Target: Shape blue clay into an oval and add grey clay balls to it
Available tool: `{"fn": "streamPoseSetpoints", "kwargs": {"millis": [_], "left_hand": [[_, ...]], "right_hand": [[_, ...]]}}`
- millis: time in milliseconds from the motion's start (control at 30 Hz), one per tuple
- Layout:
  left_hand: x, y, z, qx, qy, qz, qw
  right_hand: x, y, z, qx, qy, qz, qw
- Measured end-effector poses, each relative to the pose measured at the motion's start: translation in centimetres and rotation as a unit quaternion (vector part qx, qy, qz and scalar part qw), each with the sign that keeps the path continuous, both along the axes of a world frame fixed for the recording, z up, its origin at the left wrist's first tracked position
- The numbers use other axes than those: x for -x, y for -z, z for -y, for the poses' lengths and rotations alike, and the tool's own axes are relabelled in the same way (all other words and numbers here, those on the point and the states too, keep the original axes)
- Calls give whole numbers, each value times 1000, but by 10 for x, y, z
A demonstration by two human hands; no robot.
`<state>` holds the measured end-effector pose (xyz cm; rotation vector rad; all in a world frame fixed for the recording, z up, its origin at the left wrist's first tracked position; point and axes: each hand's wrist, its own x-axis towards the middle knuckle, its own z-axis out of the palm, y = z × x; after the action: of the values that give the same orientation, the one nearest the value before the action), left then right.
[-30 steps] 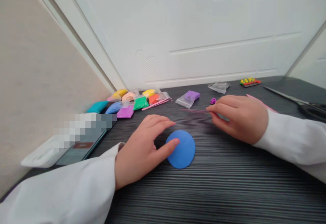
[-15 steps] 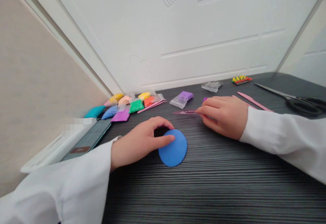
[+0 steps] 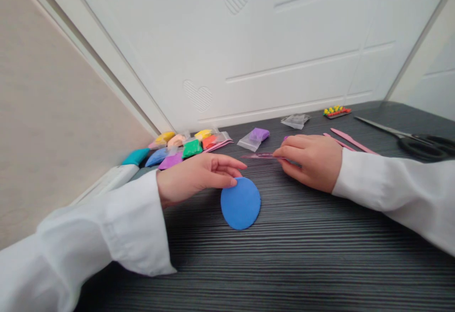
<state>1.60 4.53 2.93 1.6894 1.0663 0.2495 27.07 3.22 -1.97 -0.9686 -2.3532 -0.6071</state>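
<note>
A flat round blue disc of modelling clay point(image 3: 241, 205) lies on the dark table. My left hand point(image 3: 199, 174) hovers at its upper left edge, fingers stretched and apart. The thumb tip overlaps the disc's rim; whether it touches cannot be told. To the right, my right hand point(image 3: 309, 160) has its fingers closed on a thin, see-through pinkish plastic piece point(image 3: 261, 156) that points left. A bit of something purple point(image 3: 285, 138) peeks out behind that hand, mostly hidden.
Several small bags of coloured clay point(image 3: 192, 148) sit at the back left. A bagged purple clay point(image 3: 259, 134), a clear bag point(image 3: 295, 120) and a red-yellow piece point(image 3: 336, 111) line the back. Pink tools point(image 3: 351, 140) and black-handled scissors point(image 3: 423, 144) lie right.
My left hand has lifted back from the blue disc toward the upper left, its fingers straightening. The right hand has barely moved and still holds the plastic piece.
</note>
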Motion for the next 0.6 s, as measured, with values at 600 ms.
{"fn": "streamPoseSetpoints", "kwargs": {"millis": [600], "left_hand": [[48, 12, 93, -648, 200, -149, 720]], "right_hand": [[0, -1, 2, 24, 11, 3, 1000]]}}
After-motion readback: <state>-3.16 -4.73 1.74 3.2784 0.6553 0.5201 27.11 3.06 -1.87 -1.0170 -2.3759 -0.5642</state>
